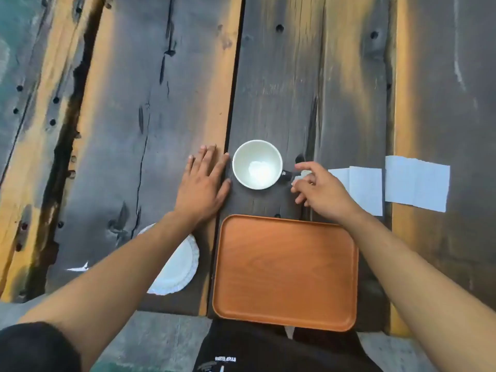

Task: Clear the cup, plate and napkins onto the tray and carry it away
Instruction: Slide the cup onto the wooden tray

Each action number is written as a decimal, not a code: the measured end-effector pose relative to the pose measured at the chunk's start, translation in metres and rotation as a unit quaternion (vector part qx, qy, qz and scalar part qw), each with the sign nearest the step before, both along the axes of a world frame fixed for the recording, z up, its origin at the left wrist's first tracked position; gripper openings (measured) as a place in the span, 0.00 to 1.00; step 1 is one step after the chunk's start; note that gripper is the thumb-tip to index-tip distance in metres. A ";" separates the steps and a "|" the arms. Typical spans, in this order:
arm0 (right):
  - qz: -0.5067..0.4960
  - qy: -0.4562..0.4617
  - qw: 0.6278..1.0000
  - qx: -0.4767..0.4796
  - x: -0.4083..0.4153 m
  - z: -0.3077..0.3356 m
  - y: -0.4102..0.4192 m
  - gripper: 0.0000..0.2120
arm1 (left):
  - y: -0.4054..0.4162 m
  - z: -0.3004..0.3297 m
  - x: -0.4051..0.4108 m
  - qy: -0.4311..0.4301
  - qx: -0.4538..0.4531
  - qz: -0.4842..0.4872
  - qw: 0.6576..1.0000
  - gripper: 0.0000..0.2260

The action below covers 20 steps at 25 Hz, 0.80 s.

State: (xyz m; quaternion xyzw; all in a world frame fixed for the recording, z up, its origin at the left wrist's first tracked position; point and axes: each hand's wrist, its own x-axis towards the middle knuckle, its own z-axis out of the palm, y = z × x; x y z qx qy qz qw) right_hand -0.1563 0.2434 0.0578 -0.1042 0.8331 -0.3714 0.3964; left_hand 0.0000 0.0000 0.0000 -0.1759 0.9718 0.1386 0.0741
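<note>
A white cup (257, 164) stands upright on the dark wooden table (166, 103), just past the far edge of the tray. The cup looks empty, with only a pale shiny spot at its bottom. Its small dark handle (286, 174) sticks out to the right. The right hand (320, 187) is right beside that handle, with its fingers loosely curled and a little apart, and I cannot tell if a fingertip touches the handle. It is not holding anything. The left hand (204, 181) lies flat on the table just left of the cup, fingers spread out, holding nothing. The orange-brown wooden tray (285, 272) sits near the person at the table's near edge, and there is nothing in it. A white plate with a wavy rim (179, 267) lies left of the tray, partly hidden under the left arm, and what shows of it is bare. Two white paper napkins (417, 182) lie flat on the right side of the table, one partly behind the right hand.
</note>
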 end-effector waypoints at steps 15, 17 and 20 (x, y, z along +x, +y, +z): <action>0.058 -0.159 0.986 -0.014 -0.018 0.000 -0.026 0.09 | -0.008 -0.044 0.003 0.100 -0.075 -0.030 0.992 0.28; 0.062 -0.168 0.984 -0.006 -0.017 0.001 -0.028 0.10 | -0.009 -0.044 0.003 0.101 -0.073 -0.028 0.992 0.28; 0.068 -0.179 0.982 0.001 -0.014 0.004 -0.029 0.12 | -0.007 -0.041 0.003 0.093 -0.075 -0.026 0.993 0.29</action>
